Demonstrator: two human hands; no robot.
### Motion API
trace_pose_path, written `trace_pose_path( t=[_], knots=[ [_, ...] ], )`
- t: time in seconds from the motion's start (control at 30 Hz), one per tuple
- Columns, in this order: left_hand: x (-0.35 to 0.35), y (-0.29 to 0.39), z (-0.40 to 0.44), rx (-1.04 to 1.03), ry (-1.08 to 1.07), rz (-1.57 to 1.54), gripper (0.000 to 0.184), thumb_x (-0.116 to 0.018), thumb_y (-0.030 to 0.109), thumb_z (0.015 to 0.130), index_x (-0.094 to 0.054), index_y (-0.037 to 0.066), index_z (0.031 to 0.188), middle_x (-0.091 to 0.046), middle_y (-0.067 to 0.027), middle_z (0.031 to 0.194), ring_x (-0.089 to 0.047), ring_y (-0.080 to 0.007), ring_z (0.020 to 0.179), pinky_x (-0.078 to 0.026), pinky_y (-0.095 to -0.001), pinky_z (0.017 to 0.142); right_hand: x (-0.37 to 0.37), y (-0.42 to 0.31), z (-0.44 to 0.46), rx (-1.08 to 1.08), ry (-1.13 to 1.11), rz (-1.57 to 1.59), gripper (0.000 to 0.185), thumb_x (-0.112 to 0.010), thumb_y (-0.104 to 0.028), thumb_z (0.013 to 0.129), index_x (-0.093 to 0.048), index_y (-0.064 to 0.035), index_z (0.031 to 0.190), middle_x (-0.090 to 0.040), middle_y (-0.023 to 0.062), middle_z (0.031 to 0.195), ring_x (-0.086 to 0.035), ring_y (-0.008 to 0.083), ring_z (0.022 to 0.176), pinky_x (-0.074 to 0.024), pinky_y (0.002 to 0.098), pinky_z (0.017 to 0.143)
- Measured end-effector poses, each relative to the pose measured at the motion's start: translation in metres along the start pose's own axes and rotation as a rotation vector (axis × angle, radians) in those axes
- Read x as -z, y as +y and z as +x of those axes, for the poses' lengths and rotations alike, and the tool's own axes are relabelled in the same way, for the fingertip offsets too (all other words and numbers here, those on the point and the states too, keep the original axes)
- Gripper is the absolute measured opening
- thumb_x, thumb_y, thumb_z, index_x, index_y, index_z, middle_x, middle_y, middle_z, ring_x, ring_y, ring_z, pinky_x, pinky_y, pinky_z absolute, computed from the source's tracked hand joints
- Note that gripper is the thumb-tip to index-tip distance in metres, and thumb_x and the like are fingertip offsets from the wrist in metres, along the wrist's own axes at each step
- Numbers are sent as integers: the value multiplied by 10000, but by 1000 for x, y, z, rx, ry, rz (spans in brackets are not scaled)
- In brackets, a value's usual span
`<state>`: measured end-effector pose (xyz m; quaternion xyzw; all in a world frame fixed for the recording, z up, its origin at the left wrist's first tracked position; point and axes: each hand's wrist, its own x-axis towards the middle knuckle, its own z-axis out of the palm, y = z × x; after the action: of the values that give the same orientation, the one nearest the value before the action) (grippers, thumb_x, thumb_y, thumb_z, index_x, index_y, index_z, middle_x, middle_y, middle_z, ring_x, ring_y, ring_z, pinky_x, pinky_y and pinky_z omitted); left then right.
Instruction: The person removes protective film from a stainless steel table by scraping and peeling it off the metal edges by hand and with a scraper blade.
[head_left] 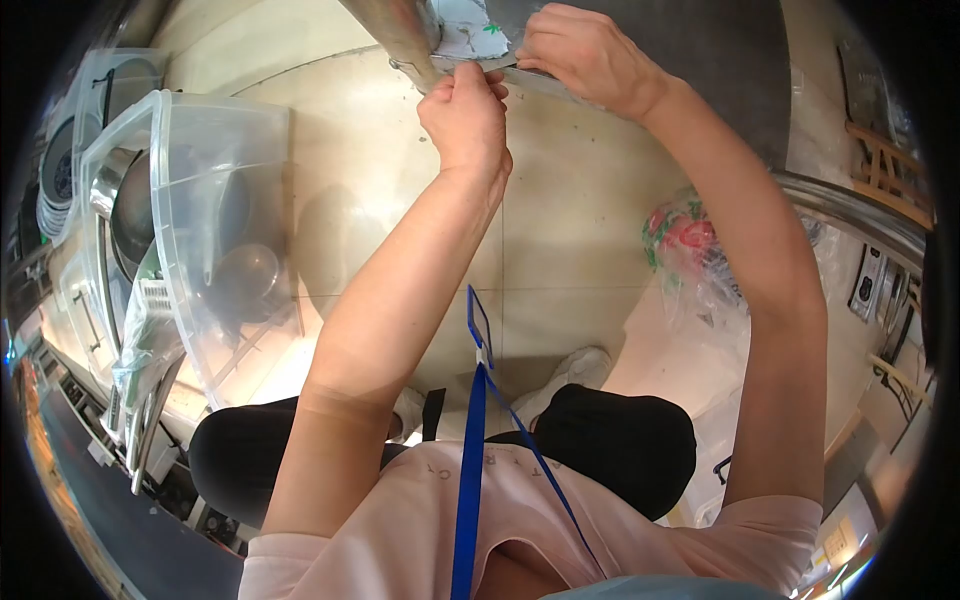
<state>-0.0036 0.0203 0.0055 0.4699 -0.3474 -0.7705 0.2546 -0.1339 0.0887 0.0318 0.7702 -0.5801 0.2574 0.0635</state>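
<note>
Your left hand (463,118) is curled closed, your right hand (590,55) bent with fingertips drawn together, both at the pale thin edge (557,86) of the dark panel (700,45); whether either grips it, cannot tell. Best practice, in my judgement: light, even finger pressure, wrists steady, knuckles clear of the metal post (390,25). Obscured: your left fingertips, and the contact beneath. Cut off: the white sheet (465,38) beyond, at the frame's top.

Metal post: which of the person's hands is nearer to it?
Left. The left hand is right beside the metal post; the right hand is farther off, past the white patch.
</note>
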Motion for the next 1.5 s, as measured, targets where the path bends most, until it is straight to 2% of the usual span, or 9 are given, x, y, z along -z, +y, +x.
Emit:
trace_pose_path(
  t=[0.5, 0.77, 0.87, 0.93, 0.97, 1.17, 1.5],
  knots=[
    [2, 2, 9, -54, 6, 0, 172, -475, 113, 780, -510, -28, 689, -484, -54, 582, -377, -86, 435, -289, -209, 385, -9, 11, 2, 25, 2, -8, 132, -579, -127, 709, -505, -47, 635, -475, 76, 674, -475, 234, 656, -418, 329, 608],
    [6, 11, 18, -18, -25, 94, 174, -478, 123, 796, -520, -23, 712, -489, -48, 572, -393, -91, 436, -312, -200, 389, -20, 7, -1, -44, 80, -15, 118, -574, -133, 691, -501, -60, 636, -474, 70, 664, -475, 236, 651, -420, 331, 623],
    [12, 14, 20, 12, -93, 111, 168, -476, 117, 805, -521, -17, 715, -487, -43, 579, -401, -91, 451, -324, -196, 401, -22, 4, -3, -112, 3, -43, 102, -575, -136, 693, -549, -37, 701, -514, 98, 719, -505, 257, 706, -429, 335, 663],
    [16, 13, 21, 27, -143, 97, 165, -472, 112, 814, -520, -13, 718, -484, -38, 582, -403, -89, 462, -331, -193, 408, -19, -6, -3, -157, 29, -90, 92, -578, -127, 718, -554, -38, 719, -502, 71, 713, -495, 239, 692, -426, 330, 625],
    [16, 11, 20, -4, -144, 34, 176, -468, 103, 781, -532, -20, 672, -493, -48, 562, -403, -97, 425, -322, -219, 378, -19, -9, -3, -179, 46, -114, 87, -579, -122, 731, -557, -38, 728, -496, 57, 710, -490, 230, 685, -424, 328, 606],
    [19, 8, 5, 70, -141, -4, 176, -446, 143, 846, -522, 5, 767, -498, -31, 622, -421, -93, 482, -372, -200, 446, -28, -8, -8, -185, 100, -92, 106, -577, -126, 726, -542, -35, 685, -482, 60, 697, -483, 232, 680, -423, 329, 601],
    [11, 16, 15, 21, -84, 99, 171, -457, 122, 824, -506, -8, 724, -503, -43, 598, -423, -100, 450, -363, -221, 404, -32, -8, -1, -236, 93, -127, 92, -599, -114, 706, -554, -37, 686, -477, 65, 688, -482, 236, 679, -425, 338, 588]
  ],
)
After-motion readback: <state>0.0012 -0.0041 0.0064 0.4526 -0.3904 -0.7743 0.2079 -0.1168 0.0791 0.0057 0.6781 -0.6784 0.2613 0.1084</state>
